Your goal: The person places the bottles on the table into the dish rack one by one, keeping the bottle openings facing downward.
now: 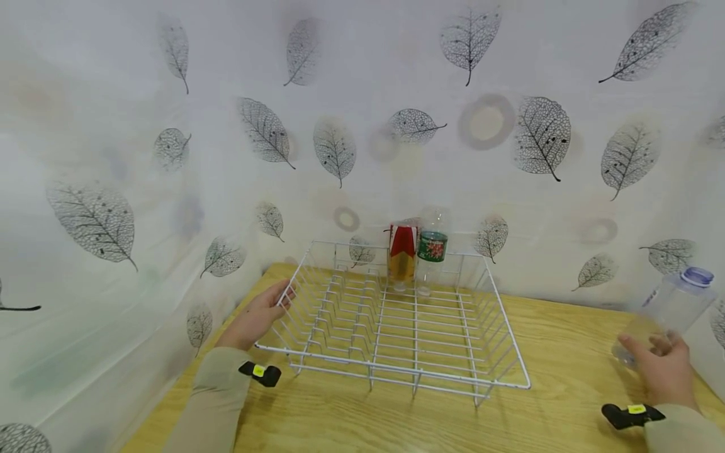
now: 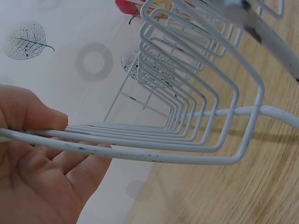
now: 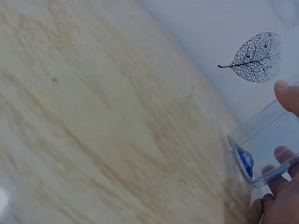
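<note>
A white wire dish rack (image 1: 370, 363) stands on the wooden table. My left hand (image 1: 263, 314) grips its left rim; in the left wrist view the thumb lies over the wire (image 2: 201, 161) and the fingers pass beneath it. Far to the right, my right hand (image 1: 665, 371) holds a clear plastic bottle (image 1: 674, 305) with a bluish neck, tilted to the right and uncapped. The right wrist view has the bottle's lower end (image 3: 264, 140) between thumb and fingers (image 3: 285, 200), close to the table edge.
At the rack's back side stand a red and gold container (image 1: 403, 251) and a clear bottle with a green label (image 1: 433, 246); whether inside or just behind the wires I cannot tell. A leaf-patterned curtain (image 1: 362, 82) encloses the wooden table (image 1: 566, 352) at the back and sides.
</note>
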Tool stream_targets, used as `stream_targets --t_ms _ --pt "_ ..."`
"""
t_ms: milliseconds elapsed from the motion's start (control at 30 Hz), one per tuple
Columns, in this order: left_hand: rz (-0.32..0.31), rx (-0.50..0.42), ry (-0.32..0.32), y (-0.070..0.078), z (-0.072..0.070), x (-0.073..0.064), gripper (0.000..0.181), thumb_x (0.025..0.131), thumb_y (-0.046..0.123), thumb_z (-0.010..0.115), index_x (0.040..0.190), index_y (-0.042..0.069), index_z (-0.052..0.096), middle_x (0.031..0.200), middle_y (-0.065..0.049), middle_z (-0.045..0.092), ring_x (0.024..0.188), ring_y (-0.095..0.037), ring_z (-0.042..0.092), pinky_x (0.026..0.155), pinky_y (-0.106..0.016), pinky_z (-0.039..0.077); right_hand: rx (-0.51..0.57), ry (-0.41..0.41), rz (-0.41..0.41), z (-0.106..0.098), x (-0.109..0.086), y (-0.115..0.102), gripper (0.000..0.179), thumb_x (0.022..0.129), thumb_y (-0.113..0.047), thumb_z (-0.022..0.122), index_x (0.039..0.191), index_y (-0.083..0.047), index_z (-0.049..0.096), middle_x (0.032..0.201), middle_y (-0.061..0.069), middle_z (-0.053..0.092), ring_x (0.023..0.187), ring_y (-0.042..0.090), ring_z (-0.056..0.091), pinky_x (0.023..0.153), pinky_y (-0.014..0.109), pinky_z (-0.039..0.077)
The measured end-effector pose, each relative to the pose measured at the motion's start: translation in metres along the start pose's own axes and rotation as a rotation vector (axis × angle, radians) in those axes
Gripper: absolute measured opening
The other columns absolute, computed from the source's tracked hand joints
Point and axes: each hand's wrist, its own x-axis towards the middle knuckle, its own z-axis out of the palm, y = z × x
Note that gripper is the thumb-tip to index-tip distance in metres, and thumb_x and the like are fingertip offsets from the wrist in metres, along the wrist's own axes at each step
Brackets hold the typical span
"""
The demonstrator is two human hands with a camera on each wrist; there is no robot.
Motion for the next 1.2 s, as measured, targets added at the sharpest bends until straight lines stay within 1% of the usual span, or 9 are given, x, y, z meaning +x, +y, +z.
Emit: stream_targets --t_ms 300,433,500,567,667,733,900,1033,1200 --pt "0.009 -0.003 -0.002 0.001 0.001 0.002 0.062 0.107 0.000 0.034 0.162 0.002 0.006 0.161 -0.028 0.023 0.146 -0.044 0.028 0.119 -0.054 0.022 0.017 0.017 0.031 0.004 -0.006 -0.004 0.104 0.095 -0.053 0.061 0.163 -0.009 -0.006 0.166 0.022 0.011 0.149 0.043 0.017 0.118 0.056 0.025" --pt "0.013 -0.030 -0.006 0.002 0.000 0.002 0.062 0.107 -0.001 0.034 0.162 0.002 0.006 0.162 -0.028 0.022 0.146 -0.045 0.027 0.119 -0.054 0.021 0.013 0.026 0.030 0.004 -0.009 -0.007 0.101 0.095 -0.053 0.062 0.164 -0.012 0.000 0.165 0.022 0.017 0.147 0.040 0.023 0.115 0.047 0.034" --pt "0.015 -0.032 -0.006 0.003 0.000 0.002 0.062 0.107 -0.001 0.034 0.162 0.002 0.006 0.162 -0.028 0.022 0.146 -0.045 0.026 0.119 -0.054 0.021 0.009 0.024 0.032 0.003 -0.010 -0.007 0.100 0.095 -0.052 0.063 0.164 -0.013 0.002 0.161 0.020 0.025 0.143 0.039 0.027 0.103 0.033 0.046" --pt "0.016 -0.034 -0.007 0.003 0.000 0.002 0.062 0.107 -0.001 0.034 0.162 0.002 0.006 0.162 -0.028 0.021 0.146 -0.044 0.026 0.119 -0.054 0.022 0.005 0.016 0.035 0.002 -0.009 -0.006 0.101 0.094 -0.054 0.064 0.164 -0.015 0.003 0.157 0.016 0.029 0.140 0.037 0.028 0.092 0.024 0.046" --pt "0.011 -0.037 -0.004 0.003 0.000 0.001 0.062 0.107 -0.001 0.034 0.162 0.002 0.006 0.162 -0.028 0.021 0.147 -0.044 0.026 0.119 -0.054 0.022 0.014 0.007 0.039 0.001 -0.009 -0.004 0.103 0.092 -0.056 0.066 0.164 -0.019 0.003 0.154 0.010 0.033 0.139 0.034 0.029 0.086 0.020 0.045" --pt "0.008 -0.034 -0.005 0.003 -0.001 0.001 0.062 0.107 -0.001 0.034 0.162 0.003 0.006 0.162 -0.028 0.021 0.147 -0.044 0.026 0.119 -0.054 0.022 0.020 0.008 0.041 0.001 -0.009 -0.003 0.103 0.091 -0.056 0.067 0.164 -0.020 0.004 0.152 0.008 0.035 0.137 0.032 0.032 0.090 0.021 0.044" --pt "-0.001 -0.031 -0.006 0.002 -0.001 0.002 0.062 0.107 0.000 0.034 0.162 0.003 0.005 0.162 -0.028 0.021 0.147 -0.043 0.027 0.119 -0.055 0.022 0.053 0.023 0.034 0.004 -0.012 -0.003 0.102 0.091 -0.054 0.069 0.164 -0.019 0.006 0.126 -0.006 0.047 0.106 0.015 0.048 0.068 0.013 0.044" --pt "-0.005 -0.028 0.005 0.000 -0.001 0.002 0.063 0.107 -0.001 0.035 0.163 0.003 0.006 0.161 -0.028 0.024 0.147 -0.042 0.027 0.119 -0.055 0.022 0.067 -0.008 -0.042 0.008 -0.016 -0.007 0.099 0.093 -0.053 0.067 0.164 -0.021 0.007 0.116 -0.012 0.045 0.091 -0.002 0.043 0.062 0.012 0.041" --pt "-0.018 0.031 0.021 -0.001 -0.002 0.000 0.063 0.108 0.005 0.038 0.163 0.007 0.009 0.162 -0.025 0.025 0.148 -0.042 0.025 0.119 -0.056 0.021 -0.010 -0.124 -0.268 0.021 -0.024 -0.015 0.089 0.098 -0.047 0.064 0.162 -0.013 0.014 0.123 0.007 0.047 0.095 -0.004 0.042 0.065 0.010 0.044"
